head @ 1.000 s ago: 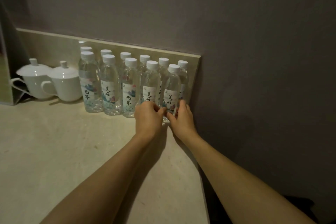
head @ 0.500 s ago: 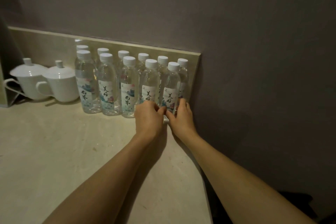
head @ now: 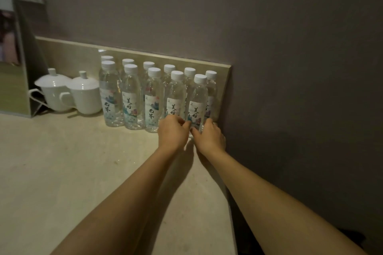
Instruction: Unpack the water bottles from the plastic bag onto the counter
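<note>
The bottles (head: 153, 97) are standing upright on the counter (head: 62, 172) in two rows against the backsplash (head: 72, 58), one row right behind the other, reaching to the counter's right end. Two lidded cups (head: 70, 93) are sitting just left of the bottles, touching each other. A stand (head: 12, 58) is standing left of the cups. Both hands are resting at the base of the front row's right end, the left hand (head: 173, 132) beside the right hand (head: 210, 137).
</note>
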Motion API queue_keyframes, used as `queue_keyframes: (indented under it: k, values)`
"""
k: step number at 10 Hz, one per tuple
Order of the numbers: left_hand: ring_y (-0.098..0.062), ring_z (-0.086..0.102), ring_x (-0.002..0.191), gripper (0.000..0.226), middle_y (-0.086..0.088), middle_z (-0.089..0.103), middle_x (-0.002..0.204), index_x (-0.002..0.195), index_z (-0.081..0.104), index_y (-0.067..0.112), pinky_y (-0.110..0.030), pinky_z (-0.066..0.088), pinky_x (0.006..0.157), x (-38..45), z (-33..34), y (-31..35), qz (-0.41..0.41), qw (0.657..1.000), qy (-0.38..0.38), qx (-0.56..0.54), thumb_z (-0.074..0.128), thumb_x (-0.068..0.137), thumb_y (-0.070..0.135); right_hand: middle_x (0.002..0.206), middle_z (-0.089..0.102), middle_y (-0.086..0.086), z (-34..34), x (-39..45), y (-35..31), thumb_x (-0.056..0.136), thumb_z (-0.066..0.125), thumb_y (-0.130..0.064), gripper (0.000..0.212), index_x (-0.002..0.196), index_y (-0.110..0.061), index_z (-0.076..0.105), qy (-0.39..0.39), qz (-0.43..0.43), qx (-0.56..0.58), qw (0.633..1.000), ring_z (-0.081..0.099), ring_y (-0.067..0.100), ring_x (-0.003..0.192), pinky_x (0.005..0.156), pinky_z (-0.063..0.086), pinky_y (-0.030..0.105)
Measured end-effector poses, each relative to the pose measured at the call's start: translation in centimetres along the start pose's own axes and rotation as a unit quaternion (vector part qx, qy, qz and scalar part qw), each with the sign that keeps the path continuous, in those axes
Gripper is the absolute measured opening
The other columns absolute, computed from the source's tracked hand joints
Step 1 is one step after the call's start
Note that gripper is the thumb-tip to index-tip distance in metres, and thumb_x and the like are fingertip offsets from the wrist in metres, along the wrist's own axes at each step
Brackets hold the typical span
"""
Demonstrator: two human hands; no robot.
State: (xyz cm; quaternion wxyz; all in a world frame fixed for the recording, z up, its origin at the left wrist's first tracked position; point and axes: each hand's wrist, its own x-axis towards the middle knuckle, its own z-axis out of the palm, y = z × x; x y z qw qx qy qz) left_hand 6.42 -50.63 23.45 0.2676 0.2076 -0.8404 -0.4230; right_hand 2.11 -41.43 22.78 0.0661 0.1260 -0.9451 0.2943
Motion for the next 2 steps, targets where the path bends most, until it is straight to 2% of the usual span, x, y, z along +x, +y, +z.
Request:
queue_keyframes:
  k: [1,2]
  values:
    - [-0.026,0.07,0.096,0.029,-0.012,0.075,0.106,0.111,0.074,0.004,-0.041,0.055,0.09,-0.8,-1.0,0.3,0.0,1.0,-0.004,-0.001,0.058,0.097,0.025,0.132,0.056,0.013,-0.4,-0.7,0.1,0.094,0.055,-0.043,0.046,0.126,-0.01,0.048,-0.007,-0.006,0.016,1.0,0.053,0.034,0.122,0.098,0.045,0.045]
    - [-0.025,0.069,0.098,0.029,-0.012,0.075,0.108,0.112,0.074,0.006,-0.04,0.054,0.092,-1.7,-2.3,1.0,0.001,1.0,0.0,0.002,0.057,0.097,0.024,0.131,0.056,0.012,-1.3,-1.3,-0.4,0.094,0.054,-0.043,0.046,0.127,-0.01,0.049,-0.001,-0.012,0.023,1.0,0.054,0.034,0.121,0.098,0.046,0.045]
